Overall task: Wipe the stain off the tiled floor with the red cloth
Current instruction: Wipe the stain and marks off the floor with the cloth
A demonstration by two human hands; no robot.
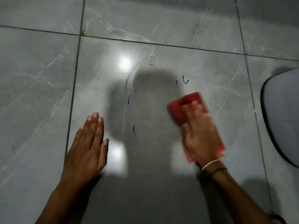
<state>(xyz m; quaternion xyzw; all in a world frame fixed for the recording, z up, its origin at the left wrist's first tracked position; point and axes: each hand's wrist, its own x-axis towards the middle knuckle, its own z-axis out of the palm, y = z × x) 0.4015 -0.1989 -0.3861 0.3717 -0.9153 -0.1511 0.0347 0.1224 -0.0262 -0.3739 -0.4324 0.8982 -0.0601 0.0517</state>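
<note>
My right hand (199,135) presses flat on the red cloth (182,107), which lies on the grey marbled tiled floor (153,183); hand and cloth are motion-blurred. Blue pen marks stay on the tile: a curl (185,80) just beyond the cloth, a short stroke (128,99) to the left and another stroke (134,129) between my hands. My left hand (89,147) rests flat on the floor, fingers together, holding nothing.
A pale rounded object with a dark rim (281,117) sits at the right edge. Dark grout lines (72,97) cross the floor. A lamp's glare (125,63) shines beyond the head's shadow.
</note>
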